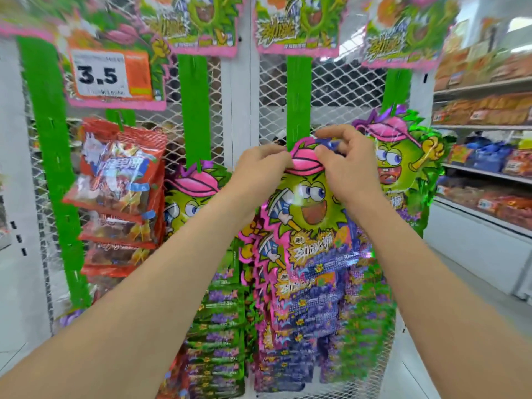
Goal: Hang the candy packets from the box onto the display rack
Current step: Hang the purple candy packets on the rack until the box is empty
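With the fingers of left hand (259, 168) and right hand (348, 165) pinching the candy packet (308, 214) by its pink cap, directly beneath the green strip (299, 82) on the display rack (345, 90), ease its top edge straight up onto the strip's free end just above the fingers, then tug lightly.

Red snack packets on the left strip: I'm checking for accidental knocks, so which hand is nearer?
Left. The left hand holds the candy packet at its top, to the right of the red snack packets and apart from them; the right hand pinches that top farther right.
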Tool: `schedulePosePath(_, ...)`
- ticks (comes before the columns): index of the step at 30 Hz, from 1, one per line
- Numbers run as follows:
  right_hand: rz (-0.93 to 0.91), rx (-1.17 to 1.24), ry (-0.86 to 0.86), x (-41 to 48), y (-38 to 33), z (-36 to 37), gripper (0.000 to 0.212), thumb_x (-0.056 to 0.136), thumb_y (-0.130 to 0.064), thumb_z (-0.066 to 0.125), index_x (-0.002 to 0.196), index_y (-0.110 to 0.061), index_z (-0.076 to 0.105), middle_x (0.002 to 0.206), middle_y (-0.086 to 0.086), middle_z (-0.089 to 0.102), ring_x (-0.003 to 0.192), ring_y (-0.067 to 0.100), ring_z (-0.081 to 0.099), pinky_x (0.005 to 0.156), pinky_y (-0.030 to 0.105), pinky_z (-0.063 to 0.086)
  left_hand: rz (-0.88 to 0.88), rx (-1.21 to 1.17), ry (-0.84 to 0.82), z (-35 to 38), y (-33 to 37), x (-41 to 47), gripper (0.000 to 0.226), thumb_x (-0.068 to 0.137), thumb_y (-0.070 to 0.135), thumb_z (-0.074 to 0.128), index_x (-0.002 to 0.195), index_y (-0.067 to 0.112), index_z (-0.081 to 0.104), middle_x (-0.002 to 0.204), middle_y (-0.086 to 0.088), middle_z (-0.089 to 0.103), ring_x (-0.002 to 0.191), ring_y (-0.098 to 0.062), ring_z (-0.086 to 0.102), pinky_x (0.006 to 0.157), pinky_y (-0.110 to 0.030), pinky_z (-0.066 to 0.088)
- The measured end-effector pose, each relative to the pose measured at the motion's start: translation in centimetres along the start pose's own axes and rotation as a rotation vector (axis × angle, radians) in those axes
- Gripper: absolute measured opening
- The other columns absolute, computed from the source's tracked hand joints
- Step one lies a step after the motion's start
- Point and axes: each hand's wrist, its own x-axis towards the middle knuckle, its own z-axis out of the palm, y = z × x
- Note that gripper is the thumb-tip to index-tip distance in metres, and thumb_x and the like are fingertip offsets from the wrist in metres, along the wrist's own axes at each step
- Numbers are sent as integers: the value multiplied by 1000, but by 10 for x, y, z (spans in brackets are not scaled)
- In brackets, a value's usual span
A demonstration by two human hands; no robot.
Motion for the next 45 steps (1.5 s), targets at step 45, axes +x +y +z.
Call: schedulePosePath(45,-270,-514,131,-52,13,-3,32,90,-27,73,121,-23,67,111,-3,69,105,27,61,97,51,46,431,560,68,-9,-13,-7,31,98,9,71,128,18,71,109,4,74,103,-15,67,95,-24,47)
